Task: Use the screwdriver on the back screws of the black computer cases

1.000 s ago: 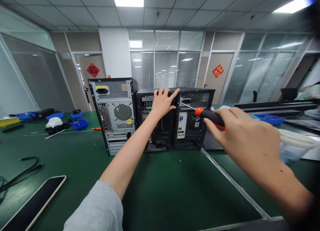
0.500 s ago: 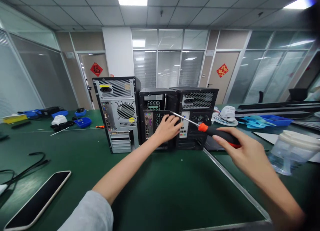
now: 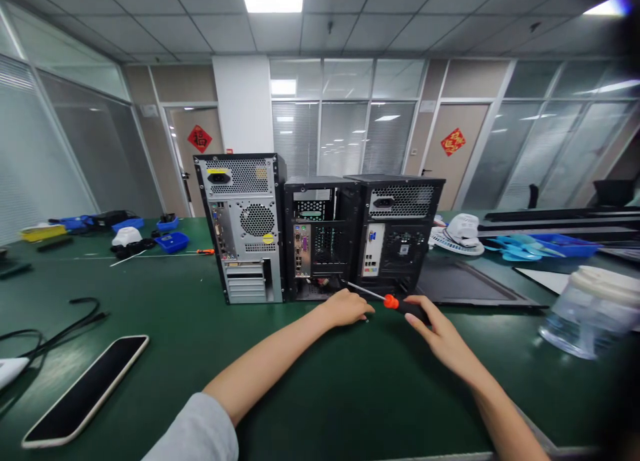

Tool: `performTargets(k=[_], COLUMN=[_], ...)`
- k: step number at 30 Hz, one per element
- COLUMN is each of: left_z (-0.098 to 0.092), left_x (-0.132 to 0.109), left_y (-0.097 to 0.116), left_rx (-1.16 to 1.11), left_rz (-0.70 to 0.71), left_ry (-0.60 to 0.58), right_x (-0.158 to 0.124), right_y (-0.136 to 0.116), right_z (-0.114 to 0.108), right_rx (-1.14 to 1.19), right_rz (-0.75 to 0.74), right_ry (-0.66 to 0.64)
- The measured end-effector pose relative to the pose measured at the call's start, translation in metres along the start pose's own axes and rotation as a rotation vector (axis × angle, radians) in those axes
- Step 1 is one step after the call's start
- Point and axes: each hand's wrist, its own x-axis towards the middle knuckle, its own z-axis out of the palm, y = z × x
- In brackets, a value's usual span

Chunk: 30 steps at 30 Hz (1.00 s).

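Note:
My right hand [image 3: 440, 328] grips a screwdriver [image 3: 391, 302] by its black and orange handle. The thin metal shaft points left, its tip near the lower back edge of the middle computer case [image 3: 325, 234]. In front of that case, low over the green table, is my left hand [image 3: 347, 308], fingers loosely bent and pointing right, with nothing visible in them. A tiny shiny piece [image 3: 367, 321] lies just below its fingertips. The middle case shows a metal port panel and open gaps in its back.
A taller case [image 3: 250, 228] stands left of the middle one, another black case [image 3: 400, 228] right of it. A dark flat panel [image 3: 465, 281] lies further right, near a clear water container [image 3: 585, 314]. A phone [image 3: 87, 391] and black cables [image 3: 45, 344] lie at the left.
My left hand has come down from the middle case's back to near the tabletop. My right hand has lowered and moved left with the screwdriver, its tip now lower on the case.

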Motion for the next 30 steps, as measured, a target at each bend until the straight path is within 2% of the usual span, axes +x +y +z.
performTargets(k=[3,8,11,16,19,22,23,26,30], left_z=[0.011,0.023,0.026,0.027,0.023,0.016,0.013,0.005,-0.007], left_x=[0.003,0.006,0.008,0.007,0.001,-0.008,-0.012,-0.024,-0.039], left_y=[0.000,0.004,0.006,0.006,0.003,-0.003,-0.005,-0.013,-0.025], left_rx=[-0.028,-0.057,-0.100,-0.237,-0.289,-0.427,-0.585,-0.706,-1.068], left_rz=[0.032,0.054,-0.003,-0.174,-0.191,-0.200,-0.239,-0.256,-0.347], left_ry=[0.000,0.088,0.091,0.043,0.020,0.022,0.036,0.066,0.214], right_x=[-0.005,-0.011,-0.014,-0.019,-0.022,-0.023,-0.024,-0.025,-0.026], right_y=[0.005,0.006,0.003,-0.004,-0.008,-0.010,-0.010,-0.008,-0.006], right_z=[0.007,0.015,0.020,0.024,0.025,0.024,0.024,0.023,0.020], right_rx=[-0.012,-0.063,-0.098,-0.150,-0.175,-0.195,-0.201,-0.219,-0.246], right_rz=[-0.012,-0.042,-0.080,-0.142,-0.182,-0.210,-0.215,-0.221,-0.231], right_ry=[-0.011,0.013,0.015,0.015,0.029,0.062,0.081,0.156,0.280])
